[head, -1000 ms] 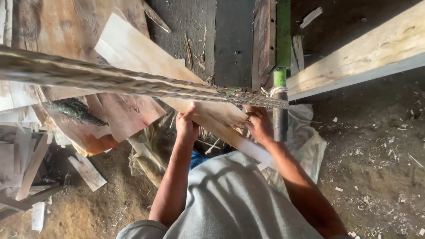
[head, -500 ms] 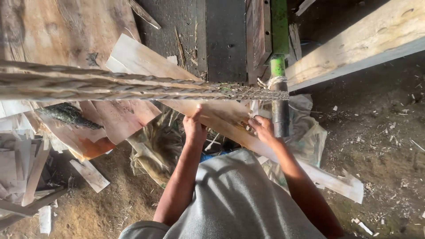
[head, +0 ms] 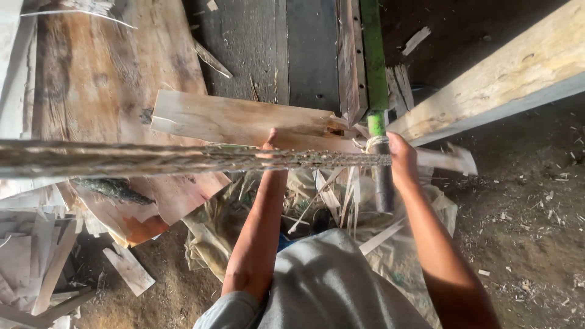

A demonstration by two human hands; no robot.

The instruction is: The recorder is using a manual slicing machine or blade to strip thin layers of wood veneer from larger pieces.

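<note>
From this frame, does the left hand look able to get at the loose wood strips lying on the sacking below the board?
Probably yes. The left hand rests on the pale board, and the wood strips lie just below, beside that forearm; only the taut rope crosses between.
</note>
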